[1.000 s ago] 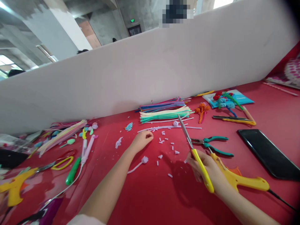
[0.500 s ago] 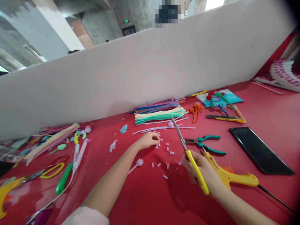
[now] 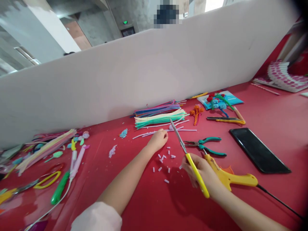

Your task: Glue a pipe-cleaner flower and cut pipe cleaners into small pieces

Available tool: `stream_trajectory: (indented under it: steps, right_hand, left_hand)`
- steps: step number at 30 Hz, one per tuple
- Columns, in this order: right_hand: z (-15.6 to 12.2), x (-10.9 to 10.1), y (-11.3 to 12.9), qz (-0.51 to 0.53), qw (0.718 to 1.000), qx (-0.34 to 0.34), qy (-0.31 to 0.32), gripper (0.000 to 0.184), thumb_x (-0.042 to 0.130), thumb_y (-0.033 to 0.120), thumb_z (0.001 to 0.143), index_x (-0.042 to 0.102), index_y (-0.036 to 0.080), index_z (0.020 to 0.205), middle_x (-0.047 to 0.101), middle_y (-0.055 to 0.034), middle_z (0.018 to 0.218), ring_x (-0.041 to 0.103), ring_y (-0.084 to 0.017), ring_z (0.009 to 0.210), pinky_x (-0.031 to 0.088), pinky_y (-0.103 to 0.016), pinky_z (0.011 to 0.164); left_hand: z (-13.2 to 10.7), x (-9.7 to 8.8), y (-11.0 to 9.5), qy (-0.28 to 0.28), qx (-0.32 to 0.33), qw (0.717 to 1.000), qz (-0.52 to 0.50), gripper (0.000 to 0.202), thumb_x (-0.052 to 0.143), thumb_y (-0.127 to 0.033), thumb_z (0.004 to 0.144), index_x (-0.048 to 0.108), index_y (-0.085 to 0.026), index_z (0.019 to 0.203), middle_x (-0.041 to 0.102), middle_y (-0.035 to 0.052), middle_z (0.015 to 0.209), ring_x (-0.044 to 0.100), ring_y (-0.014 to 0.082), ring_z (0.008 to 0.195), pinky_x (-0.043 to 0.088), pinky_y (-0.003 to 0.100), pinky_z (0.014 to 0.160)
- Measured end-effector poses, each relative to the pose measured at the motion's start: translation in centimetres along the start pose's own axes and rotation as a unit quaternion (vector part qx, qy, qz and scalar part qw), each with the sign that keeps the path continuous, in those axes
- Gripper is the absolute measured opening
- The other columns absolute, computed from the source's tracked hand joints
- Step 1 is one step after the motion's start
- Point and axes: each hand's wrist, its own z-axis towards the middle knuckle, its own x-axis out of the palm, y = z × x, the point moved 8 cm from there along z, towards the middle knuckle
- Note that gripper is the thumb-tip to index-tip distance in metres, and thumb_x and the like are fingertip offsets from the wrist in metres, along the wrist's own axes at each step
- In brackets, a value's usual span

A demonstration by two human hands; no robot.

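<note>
My right hand (image 3: pixel 203 170) grips yellow-handled scissors (image 3: pixel 197 175), their blades pointing up and away from me. Its fingers are partly hidden behind the handle. My left hand (image 3: pixel 158 140) is closed with curled fingers beside long lilac pipe cleaners (image 3: pixel 186 130); whatever it may hold is hidden. A lilac pipe-cleaner ball (image 3: pixel 171 127) lies just past its fingertips. Between my hands, several short cut lilac pieces (image 3: pixel 166 181) are scattered on the red table (image 3: pixel 149 208). Behind them rests a bundle of cream and green pipe cleaners (image 3: pixel 158 119).
Green-handled pliers (image 3: pixel 211 139), a yellow glue gun (image 3: pixel 240 180) and a black phone (image 3: pixel 260 150) lie at right. On the left are another pair of scissors (image 3: pixel 48 179), a green-handled tool (image 3: pixel 60 189) and more pipe cleaners (image 3: pixel 45 150). A white partition (image 3: pixel 108 77) runs along the back.
My left hand has moved forward and right, from the cut pieces to the long lilac pipe cleaners. Its forearm now covers the small lilac flower. My right hand still holds the scissors; the view shifted slightly.
</note>
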Motion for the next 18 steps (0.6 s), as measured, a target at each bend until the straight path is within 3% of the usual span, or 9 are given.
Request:
stream_trajectory:
  steps: [3,6,8,12,18]
  right_hand:
    - [-0.1,0.0,-0.1,0.008,1.0,0.006,0.002,0.006,0.043,0.021,0.073,0.038,0.019,0.069,0.033,0.0108,0.04,0.03,-0.004,0.032,0.025,-0.018,0.037]
    - [0.0,0.0,0.1,0.005,1.0,0.001,0.002,0.007,0.043,0.02,0.072,0.037,0.019,0.067,0.033,0.0107,0.04,0.031,-0.004,0.033,0.025,-0.018,0.037]
    - [0.0,0.0,0.2,-0.004,1.0,-0.005,0.004,0.009,0.042,0.021,0.074,0.036,0.02,0.066,0.033,0.0107,0.04,0.031,-0.004,0.033,0.024,-0.018,0.037]
    - [0.1,0.1,0.4,-0.009,1.0,-0.017,0.01,0.013,0.041,0.023,0.075,0.035,0.02,0.064,0.033,0.0103,0.041,0.031,-0.003,0.033,0.024,-0.018,0.037]
    - [0.0,-0.2,0.7,-0.001,1.0,-0.028,0.004,0.014,0.043,0.025,0.075,0.035,0.019,0.065,0.034,0.0102,0.041,0.032,-0.004,0.034,0.025,-0.018,0.037]
  left_hand:
    - [-1.6,-1.1,0.8,0.035,0.003,0.999,-0.006,0.008,0.052,-0.021,0.068,0.059,-0.018,0.066,0.057,-0.0009,0.069,0.052,0.0122,0.064,0.041,0.022,0.061]
    - [-2.0,-3.7,3.4,-0.014,-0.036,0.999,0.018,0.015,0.044,-0.021,0.073,0.059,-0.017,0.077,0.057,0.0028,0.08,0.053,0.0146,0.074,0.041,0.025,0.068]
    - [-1.8,-4.4,4.7,-0.031,-0.053,0.998,0.034,0.015,0.045,-0.019,0.072,0.059,-0.016,0.076,0.057,0.0042,0.081,0.052,0.0153,0.075,0.04,0.027,0.07]
    - [-0.9,-3.4,5.1,-0.022,-0.048,0.997,0.053,0.011,0.048,-0.017,0.068,0.059,-0.016,0.069,0.056,0.0039,0.075,0.052,0.0157,0.072,0.04,0.027,0.067]
    - [-0.3,-1.9,2.8,0.042,-0.008,0.998,0.046,0.011,0.053,-0.024,0.066,0.059,-0.018,0.059,0.056,0.0,0.062,0.052,0.0131,0.06,0.039,0.022,0.057]
